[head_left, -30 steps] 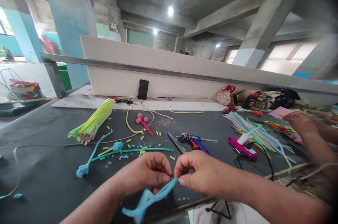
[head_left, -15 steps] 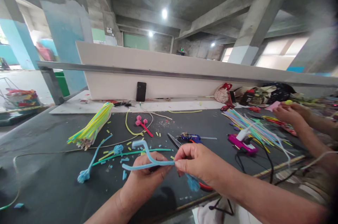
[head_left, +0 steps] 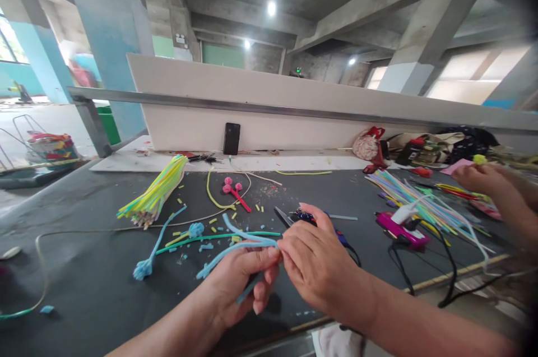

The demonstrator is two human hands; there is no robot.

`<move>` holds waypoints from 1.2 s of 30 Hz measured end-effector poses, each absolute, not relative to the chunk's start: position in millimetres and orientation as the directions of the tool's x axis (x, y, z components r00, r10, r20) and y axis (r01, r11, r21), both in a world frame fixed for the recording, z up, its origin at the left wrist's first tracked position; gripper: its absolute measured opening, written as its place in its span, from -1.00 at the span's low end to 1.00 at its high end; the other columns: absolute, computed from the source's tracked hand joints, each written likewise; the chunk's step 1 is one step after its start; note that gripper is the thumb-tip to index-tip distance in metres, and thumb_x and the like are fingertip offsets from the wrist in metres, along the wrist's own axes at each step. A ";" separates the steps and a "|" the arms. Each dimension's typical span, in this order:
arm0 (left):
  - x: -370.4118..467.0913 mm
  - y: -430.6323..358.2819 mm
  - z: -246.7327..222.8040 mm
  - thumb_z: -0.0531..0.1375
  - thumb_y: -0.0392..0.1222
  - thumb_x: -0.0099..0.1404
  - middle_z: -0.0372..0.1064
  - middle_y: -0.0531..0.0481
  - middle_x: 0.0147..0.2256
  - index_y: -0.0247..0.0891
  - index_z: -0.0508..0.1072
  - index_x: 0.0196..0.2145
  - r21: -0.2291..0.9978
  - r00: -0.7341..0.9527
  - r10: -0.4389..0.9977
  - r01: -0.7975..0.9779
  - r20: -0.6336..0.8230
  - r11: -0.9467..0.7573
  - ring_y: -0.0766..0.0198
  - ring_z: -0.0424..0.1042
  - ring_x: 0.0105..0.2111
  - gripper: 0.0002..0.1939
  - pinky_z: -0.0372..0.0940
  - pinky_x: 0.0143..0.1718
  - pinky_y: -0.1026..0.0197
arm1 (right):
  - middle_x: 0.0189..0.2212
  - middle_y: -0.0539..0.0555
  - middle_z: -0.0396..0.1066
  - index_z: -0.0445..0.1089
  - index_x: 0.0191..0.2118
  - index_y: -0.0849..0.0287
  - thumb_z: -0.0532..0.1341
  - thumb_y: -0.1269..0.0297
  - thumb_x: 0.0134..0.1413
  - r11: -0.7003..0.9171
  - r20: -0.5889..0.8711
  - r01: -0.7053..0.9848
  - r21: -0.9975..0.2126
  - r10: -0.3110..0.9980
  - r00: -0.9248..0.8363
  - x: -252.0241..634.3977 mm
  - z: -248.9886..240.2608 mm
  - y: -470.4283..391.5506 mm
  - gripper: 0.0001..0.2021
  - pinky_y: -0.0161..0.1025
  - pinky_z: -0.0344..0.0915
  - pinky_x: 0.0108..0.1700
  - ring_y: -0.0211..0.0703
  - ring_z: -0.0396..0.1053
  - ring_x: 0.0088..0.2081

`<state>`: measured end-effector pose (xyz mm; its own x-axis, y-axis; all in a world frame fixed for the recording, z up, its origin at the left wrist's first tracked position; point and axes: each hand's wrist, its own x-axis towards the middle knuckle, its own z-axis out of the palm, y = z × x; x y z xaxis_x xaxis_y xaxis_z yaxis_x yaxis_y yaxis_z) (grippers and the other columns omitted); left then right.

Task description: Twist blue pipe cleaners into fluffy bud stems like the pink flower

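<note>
My left hand (head_left: 237, 281) pinches light-blue pipe cleaners (head_left: 229, 250) between thumb and fingers. Two of their arms stick out to the left over the hand, and a blue part also shows below the fingers. Close against it, my right hand (head_left: 321, 256) has its fingers closed at the pipe cleaners' joined end; the exact grip is hidden. Behind the right hand lie scissors (head_left: 283, 216) and a blue glue gun (head_left: 306, 215), both partly covered. A blue pipe cleaner piece with a fluffy tip (head_left: 143, 269) rests to the left, beside a green pipe cleaner (head_left: 189, 242).
Yellow-green pipe cleaners (head_left: 157, 191) lie bundled at left, near a pink and red pipe cleaner piece (head_left: 239, 193). A phone (head_left: 231, 139) leans on the white board. At right are a magenta power strip (head_left: 402, 230), pastel pipe cleaners (head_left: 424, 205) and another person's hands (head_left: 479, 177).
My right hand has turned over, its back now covering more of the scissors and glue gun. The blue arms on the left have swung closer together. The view has shifted slightly.
</note>
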<state>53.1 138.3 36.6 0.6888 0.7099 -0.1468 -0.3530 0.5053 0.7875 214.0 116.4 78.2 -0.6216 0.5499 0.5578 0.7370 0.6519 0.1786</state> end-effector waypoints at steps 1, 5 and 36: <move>50.9 139.8 36.5 0.20 0.02 0.14 0.18 0.13 -0.71 -0.34 0.35 -0.55 0.818 0.698 0.702 -0.316 -0.141 0.480 0.50 0.08 -0.82 -0.66 0.04 -0.84 0.41 | -0.54 0.01 0.36 0.34 -0.48 0.19 0.06 0.50 0.03 0.619 0.532 0.780 0.092 0.632 -0.564 213.5 81.6 119.8 -0.83 0.14 -0.08 0.14 -0.19 0.26 -0.42; 36.2 144.1 39.1 0.06 0.03 0.27 0.33 0.00 -0.62 -0.34 0.44 -0.45 0.968 0.447 0.868 0.009 0.219 -0.249 0.31 0.33 -0.65 -0.63 0.27 -0.61 0.28 | -0.59 -0.01 0.37 0.33 -0.57 0.15 0.10 0.47 -0.11 0.157 0.188 0.913 -0.377 0.978 -0.090 213.8 104.1 132.9 -0.85 -0.14 0.23 -0.18 -0.20 0.29 -0.49; 52.9 128.9 39.0 0.07 -0.15 0.29 0.33 0.03 -0.50 -0.30 0.46 -0.44 0.846 0.685 0.654 0.104 0.321 -0.524 0.36 0.22 -0.50 -0.74 0.11 -0.44 0.35 | -0.72 -0.11 0.34 0.43 -0.63 0.16 0.18 0.43 -0.26 -0.097 -0.458 0.709 -0.698 0.823 -0.338 227.3 127.3 125.1 -0.89 -0.40 0.18 -0.53 -0.31 0.27 -0.61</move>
